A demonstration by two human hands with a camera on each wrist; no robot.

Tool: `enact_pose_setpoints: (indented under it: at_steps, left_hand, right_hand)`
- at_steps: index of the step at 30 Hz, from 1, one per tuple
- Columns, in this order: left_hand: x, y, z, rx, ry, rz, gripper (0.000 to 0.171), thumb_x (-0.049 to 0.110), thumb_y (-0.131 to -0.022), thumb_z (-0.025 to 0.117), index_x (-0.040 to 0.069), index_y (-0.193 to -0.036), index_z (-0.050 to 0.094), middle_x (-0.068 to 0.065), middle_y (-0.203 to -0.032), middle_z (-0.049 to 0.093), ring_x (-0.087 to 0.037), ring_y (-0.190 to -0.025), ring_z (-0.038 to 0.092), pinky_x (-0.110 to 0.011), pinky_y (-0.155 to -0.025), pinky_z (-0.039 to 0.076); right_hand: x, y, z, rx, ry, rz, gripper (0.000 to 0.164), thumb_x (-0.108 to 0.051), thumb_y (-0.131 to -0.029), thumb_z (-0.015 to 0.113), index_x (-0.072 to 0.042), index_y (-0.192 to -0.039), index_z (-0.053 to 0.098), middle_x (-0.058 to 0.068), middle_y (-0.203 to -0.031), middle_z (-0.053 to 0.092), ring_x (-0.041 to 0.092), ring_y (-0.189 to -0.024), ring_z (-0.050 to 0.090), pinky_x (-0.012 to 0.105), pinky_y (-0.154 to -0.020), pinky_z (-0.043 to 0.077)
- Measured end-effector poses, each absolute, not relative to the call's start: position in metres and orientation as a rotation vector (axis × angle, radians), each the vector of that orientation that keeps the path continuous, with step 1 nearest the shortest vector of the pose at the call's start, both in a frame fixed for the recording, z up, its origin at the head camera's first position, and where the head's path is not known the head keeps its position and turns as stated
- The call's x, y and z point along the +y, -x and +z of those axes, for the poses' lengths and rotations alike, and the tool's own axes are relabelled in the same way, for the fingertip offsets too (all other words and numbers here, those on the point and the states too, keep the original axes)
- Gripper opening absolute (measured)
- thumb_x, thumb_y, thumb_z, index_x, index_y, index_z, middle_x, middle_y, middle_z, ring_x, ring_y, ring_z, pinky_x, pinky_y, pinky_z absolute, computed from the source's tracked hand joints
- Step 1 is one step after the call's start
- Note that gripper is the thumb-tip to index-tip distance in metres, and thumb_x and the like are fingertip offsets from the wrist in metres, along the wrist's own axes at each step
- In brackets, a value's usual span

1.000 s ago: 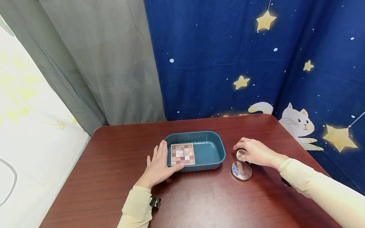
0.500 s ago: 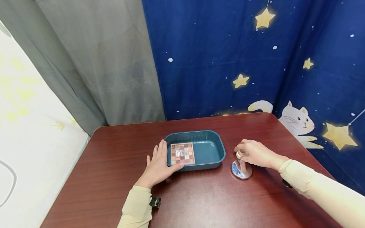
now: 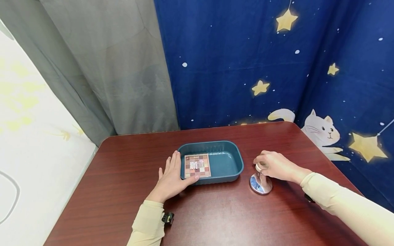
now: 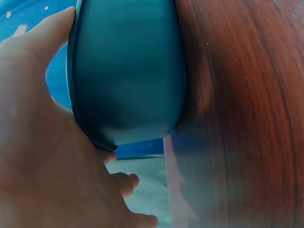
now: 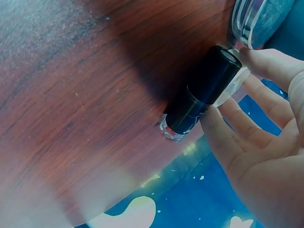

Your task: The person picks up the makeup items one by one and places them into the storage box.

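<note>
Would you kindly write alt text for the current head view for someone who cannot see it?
A person's right hand pinches a pale round item beside a shiny disc, while the left hand touches the rim of a teal tray with a flat checkered case inside. The tray and disc are on a brown table before grey and starry blue curtains.

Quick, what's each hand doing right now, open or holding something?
Left hand: open, resting against the teal tray.
Right hand: holding a small round disc between thumb and fingers.
</note>
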State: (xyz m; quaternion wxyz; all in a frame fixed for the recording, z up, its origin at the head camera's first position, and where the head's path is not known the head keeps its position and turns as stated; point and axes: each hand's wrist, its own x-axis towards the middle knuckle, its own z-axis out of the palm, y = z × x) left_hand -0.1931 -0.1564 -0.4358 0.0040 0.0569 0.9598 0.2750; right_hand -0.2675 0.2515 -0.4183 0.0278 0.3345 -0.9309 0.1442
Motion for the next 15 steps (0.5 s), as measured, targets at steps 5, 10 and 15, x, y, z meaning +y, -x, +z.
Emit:
enact_pose_setpoints:
  at_steps: [5,10,15]
  left_hand:
    - [-0.156,0.193,-0.436,3.017,-0.176,0.861,0.124,0.082,-0.078,0.059,0.010,-0.163,0.002,-0.004,-0.169,-0.002,-0.037,-0.153,0.005,-0.072,-0.112,0.006]
    - [-0.156,0.193,-0.436,3.023,-0.181,0.875,0.124,0.081,-0.079,0.060,0.010,-0.163,0.003,-0.005,-0.169,0.000,-0.038,-0.153,0.006,-0.073,-0.111,0.006]
    - [-0.157,0.192,-0.436,3.022,-0.187,0.881,0.124,0.082,-0.079,0.059,0.010,-0.163,0.003,-0.004,-0.169,0.000,-0.037,-0.153,0.006,-0.073,-0.112,0.006]
  right_hand:
    - [0.250,0.268,-0.414,-2.857,-1.044,0.434,0.023,-0.011,-0.082,0.080,-0.018,-0.103,0.077,-0.005,-0.093,0.064,0.015,-0.080,0.061,0.036,-0.072,0.052]
    - [0.248,0.269,-0.407,-2.857,-1.033,0.453,0.027,-0.009,-0.081,0.080,-0.017,-0.107,0.077,-0.005,-0.095,0.064,0.016,-0.081,0.061,0.036,-0.072,0.052]
    - [0.246,0.271,-0.402,-2.828,-1.026,0.457,0.029,-0.009,-0.080,0.081,-0.016,-0.108,0.076,-0.003,-0.098,0.065,0.016,-0.083,0.063,0.038,-0.074,0.053]
